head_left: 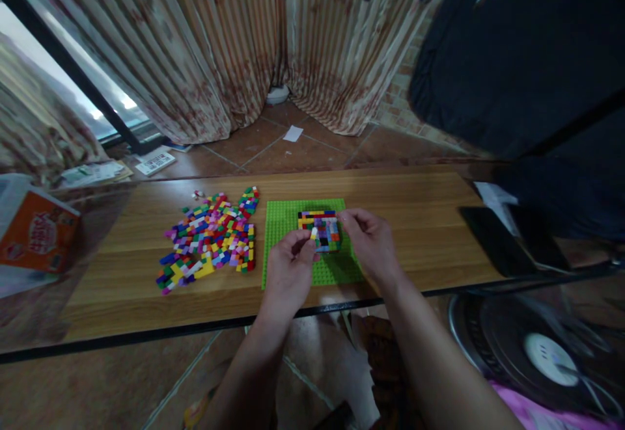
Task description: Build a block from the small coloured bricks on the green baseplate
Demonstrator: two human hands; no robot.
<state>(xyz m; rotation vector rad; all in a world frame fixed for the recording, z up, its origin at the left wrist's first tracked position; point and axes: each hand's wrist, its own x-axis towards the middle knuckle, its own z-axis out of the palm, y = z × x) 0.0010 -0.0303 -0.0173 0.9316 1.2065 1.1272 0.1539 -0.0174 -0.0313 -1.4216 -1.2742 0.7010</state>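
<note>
Left hand: the left hand [291, 270] comes in from the near side, thumb and fingers pinched on a small pale brick [314, 233], white with some yellow showing.
Right hand: the right hand [370, 241] has its thumb and forefinger drawn close at the far right corner of the brick build; whether anything is between them I cannot tell.
Hands together or apart: apart, one at the near left of the build, the other at its right.
Brick build: the many-coloured brick build [323, 227] sits on the green baseplate [283, 218], right of its middle, partly hidden by the left hand.
Loose bricks: the loose bricks [212, 231] lie spread left of the baseplate, with a row along their right edge.
Table: the wooden table [420, 222] bears all of these, with a dark flat object [483, 241] at its right end.
</note>
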